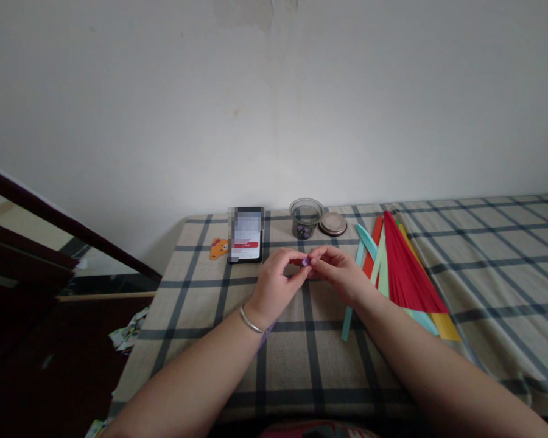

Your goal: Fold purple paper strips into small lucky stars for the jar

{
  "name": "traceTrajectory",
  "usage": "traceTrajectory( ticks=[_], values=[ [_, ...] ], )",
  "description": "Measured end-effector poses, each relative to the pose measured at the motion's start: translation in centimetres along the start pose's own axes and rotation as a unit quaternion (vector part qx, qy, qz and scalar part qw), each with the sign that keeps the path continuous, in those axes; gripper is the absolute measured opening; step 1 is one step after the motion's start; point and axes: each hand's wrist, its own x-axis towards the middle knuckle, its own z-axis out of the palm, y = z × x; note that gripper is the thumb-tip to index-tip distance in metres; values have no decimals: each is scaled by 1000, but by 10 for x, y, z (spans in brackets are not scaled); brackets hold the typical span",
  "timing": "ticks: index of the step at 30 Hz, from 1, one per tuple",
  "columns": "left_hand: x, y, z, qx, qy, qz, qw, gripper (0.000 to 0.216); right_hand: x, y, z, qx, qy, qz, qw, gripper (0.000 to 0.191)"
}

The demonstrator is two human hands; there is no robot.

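Note:
Between my two hands is a small folded purple paper strip [305, 262]. My left hand [275, 278] pinches it from the left with thumb and forefinger, a silver bangle at that wrist. From the right, the fingertips of my right hand [338, 271] are closed on the same strip. A purple length shows under my left wrist; whether it joins the folded part is hidden. Just beyond my hands stands a clear plastic cup [306, 213] with several small dark purple pieces at its bottom. Its round lid [333, 224] lies beside it.
A phone [246, 236] with a partly blurred screen and a bear-shaped cutout [218, 249] lie to the left. Fanned red paper strips [408, 274], with blue, green, orange and yellow ones, lie right. A checked cloth [196, 310] covers the surface, its left edge dropping to a dark floor.

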Motion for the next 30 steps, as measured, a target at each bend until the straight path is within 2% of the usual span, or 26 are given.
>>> traceTrajectory(
  ticks=[11, 23, 30],
  values=[
    [0, -1, 0, -1, -3, -2, 1000, 10, -2, -2, 3, -24, -2, -18, 1000, 24],
    [1, 1, -1, -39, -3, 0, 999, 13, -3, -4, 4, 21, 5, 21, 1000, 27],
    [0, -1, 0, -40, 4, -11, 999, 13, -3, -2, 5, -18, 16, -7, 1000, 25]
  ],
)
